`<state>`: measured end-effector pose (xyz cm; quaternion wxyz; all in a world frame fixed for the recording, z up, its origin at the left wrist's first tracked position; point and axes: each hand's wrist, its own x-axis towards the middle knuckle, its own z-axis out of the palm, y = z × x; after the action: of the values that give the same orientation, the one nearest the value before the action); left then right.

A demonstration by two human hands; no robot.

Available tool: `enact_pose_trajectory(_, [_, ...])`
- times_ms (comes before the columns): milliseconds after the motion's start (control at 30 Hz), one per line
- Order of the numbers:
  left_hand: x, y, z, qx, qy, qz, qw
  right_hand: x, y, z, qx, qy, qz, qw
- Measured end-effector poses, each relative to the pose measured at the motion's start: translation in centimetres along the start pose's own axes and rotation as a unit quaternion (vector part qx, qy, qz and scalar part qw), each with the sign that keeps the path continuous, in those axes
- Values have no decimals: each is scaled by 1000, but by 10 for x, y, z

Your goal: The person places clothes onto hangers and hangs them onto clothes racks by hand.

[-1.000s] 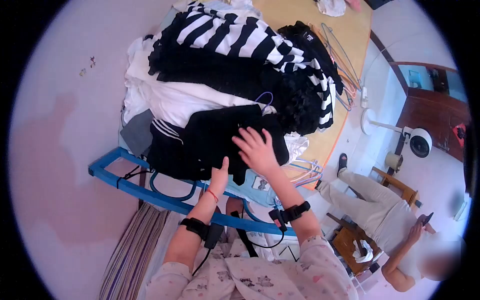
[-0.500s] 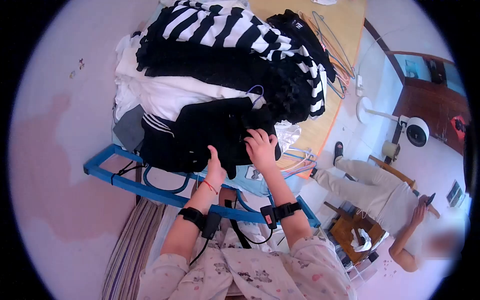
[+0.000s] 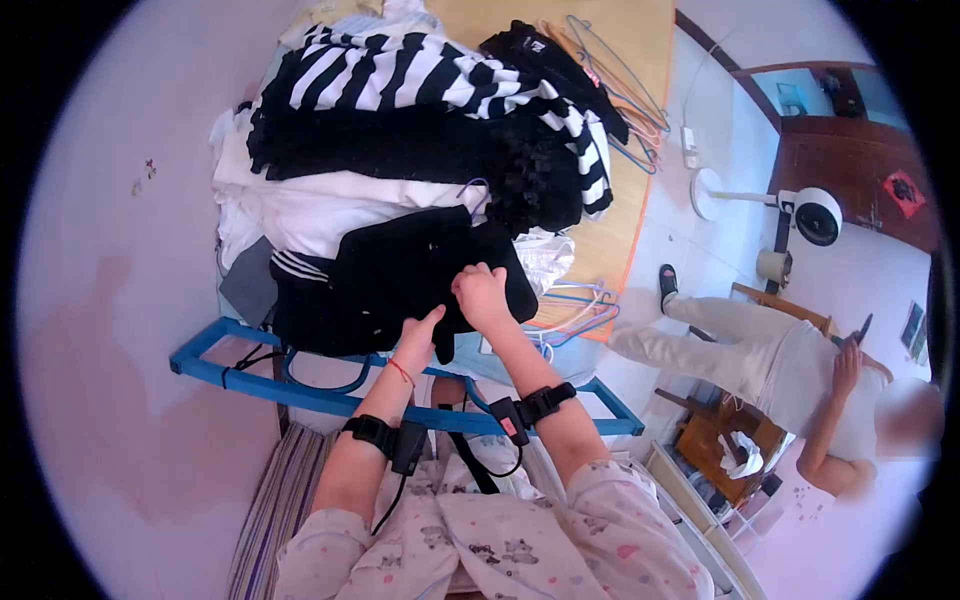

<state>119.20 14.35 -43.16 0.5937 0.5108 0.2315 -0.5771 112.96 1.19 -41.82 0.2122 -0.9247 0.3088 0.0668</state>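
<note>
Readable text or labels — none.

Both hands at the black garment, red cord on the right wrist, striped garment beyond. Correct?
One error: the red cord is on the left wrist, per the head view. The left hand and right hand are at the black garment, with the striped garment beyond.

Both forearms (image 3: pixel 358 480) stretch forward and angle inward toward the tabletop's (image 3: pixel 622 215) near edge. The left hand (image 3: pixel 420 337) points its thumb (image 3: pixel 433 317) toward the right hand (image 3: pixel 483 297); its other fingers are mostly hidden. The right hand sits slightly farther forward, back upward, fingers (image 3: pixel 468 279) curled in. The hands are near each other.
</note>
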Motion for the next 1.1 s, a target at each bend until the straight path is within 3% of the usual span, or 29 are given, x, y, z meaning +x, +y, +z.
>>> enact_pose_trajectory(133, [16, -17, -23, 246, -3, 24, 969, 1, 3, 5, -126, -52, -39, 990])
enact_pose_trajectory(200, [3, -14, -14, 232, 14, 63, 971, 1, 2, 7, -131, -104, 7, 986])
enact_pose_trajectory(267, [-39, 21, 8, 285, 52, 18, 957, -3, 6, 15, -140, -71, -49, 986])
enact_pose_trajectory(300, [-8, -6, -9, 293, 59, 42, 953, -6, 1, 13, -127, -60, -78, 987])
enact_pose_trajectory(333, [-45, 26, 8, 334, 84, 9, 939, -9, -3, 18, -151, -59, -99, 982])
enact_pose_trajectory(367, [-9, -8, -11, 278, 57, 80, 956, -10, 0, 28, -162, -56, -124, 977])
enact_pose_trajectory(467, [4, -23, -18, 288, 87, 79, 950, -12, -2, 35, -191, -133, -163, 959])
enact_pose_trajectory(533, [-13, -8, -10, 408, 76, 42, 909, -14, -5, 33, -249, -147, -179, 940])
enact_pose_trajectory(600, [-5, -20, -16, 423, 55, 79, 901, -15, 3, 38, -235, -103, -166, 952])
enact_pose_trajectory(667, [11, -31, -24, 429, 89, 47, 898, -14, 2, 35, -218, -112, -109, 963])
enact_pose_trajectory(700, [-41, 7, -6, 399, 72, 44, 913, -11, 1, 34, -207, -123, -72, 968])
enact_pose_trajectory(767, [-41, 0, -11, 351, 72, 52, 932, -6, -1, 34, -194, -122, -37, 973])
enact_pose_trajectory(933, [-31, -20, -29, 410, 119, 23, 904, -15, -20, 29, -182, -112, -21, 977])
enact_pose_trajectory(1033, [-29, -27, -34, 357, 97, 104, 923, -17, -21, 27, -146, -117, 23, 982])
enact_pose_trajectory(1100, [-24, -24, -36, 389, 119, 31, 913, -18, -22, 22, -139, -106, 18, 984])
